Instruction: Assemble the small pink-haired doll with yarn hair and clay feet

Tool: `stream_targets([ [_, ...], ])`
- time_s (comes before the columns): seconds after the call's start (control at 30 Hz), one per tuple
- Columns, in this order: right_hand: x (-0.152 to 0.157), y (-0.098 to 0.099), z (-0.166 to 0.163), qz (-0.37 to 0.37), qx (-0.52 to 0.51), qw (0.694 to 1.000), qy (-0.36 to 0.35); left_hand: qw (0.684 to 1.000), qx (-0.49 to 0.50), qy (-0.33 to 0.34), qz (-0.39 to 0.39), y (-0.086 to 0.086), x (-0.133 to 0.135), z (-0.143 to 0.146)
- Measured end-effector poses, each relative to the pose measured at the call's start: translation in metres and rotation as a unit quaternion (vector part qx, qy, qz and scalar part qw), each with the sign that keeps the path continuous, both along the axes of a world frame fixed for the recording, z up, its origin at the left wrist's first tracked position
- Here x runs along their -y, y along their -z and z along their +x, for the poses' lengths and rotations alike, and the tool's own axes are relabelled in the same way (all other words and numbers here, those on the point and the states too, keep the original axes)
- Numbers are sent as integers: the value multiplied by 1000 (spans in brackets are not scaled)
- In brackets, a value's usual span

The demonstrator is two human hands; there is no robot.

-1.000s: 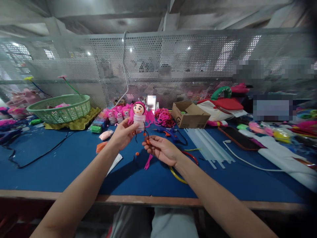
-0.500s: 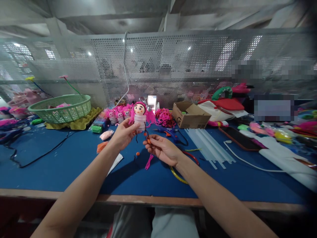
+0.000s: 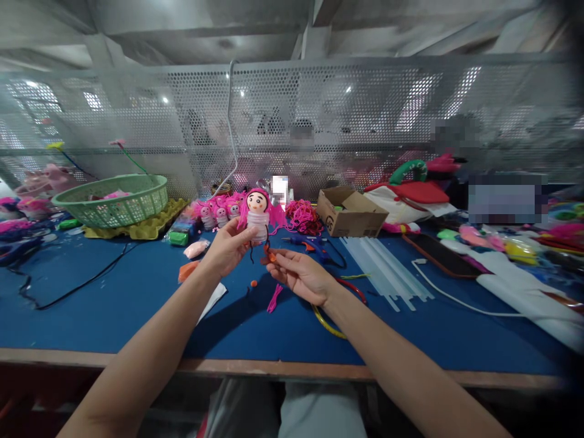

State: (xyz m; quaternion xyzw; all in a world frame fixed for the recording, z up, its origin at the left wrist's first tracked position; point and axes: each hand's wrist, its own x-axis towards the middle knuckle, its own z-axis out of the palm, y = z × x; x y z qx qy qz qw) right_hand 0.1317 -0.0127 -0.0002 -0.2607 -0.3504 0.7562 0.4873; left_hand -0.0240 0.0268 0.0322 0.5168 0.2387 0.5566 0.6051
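My left hand point(image 3: 227, 246) holds up a small doll point(image 3: 257, 214) with a round face, pink hair and a pale ribbed body. Thin black wire legs hang from it. My right hand point(image 3: 298, 274) pinches a small orange bead point(image 3: 271, 257) at the end of one wire leg, just below the doll. Another orange bead point(image 3: 253, 283) lies on the blue table point(image 3: 114, 298) under my hands, beside a pink scrap point(image 3: 274, 298).
Several finished pink dolls point(image 3: 219, 213) stand behind. A green basket point(image 3: 112, 199) sits on a yellow egg tray at the left. A cardboard box point(image 3: 349, 212), clear glue sticks point(image 3: 385, 271), a glue gun point(image 3: 310, 244), cables and craft clutter fill the right.
My right hand has lifted the orange bead slightly up toward the doll's wire leg. The left hand and doll have stayed almost still.
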Motion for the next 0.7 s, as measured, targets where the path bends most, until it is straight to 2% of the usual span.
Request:
stream_targets([
  [0.7,2,1,-1,18,21,1000,11,1000,4,-4,1,1,0,0],
])
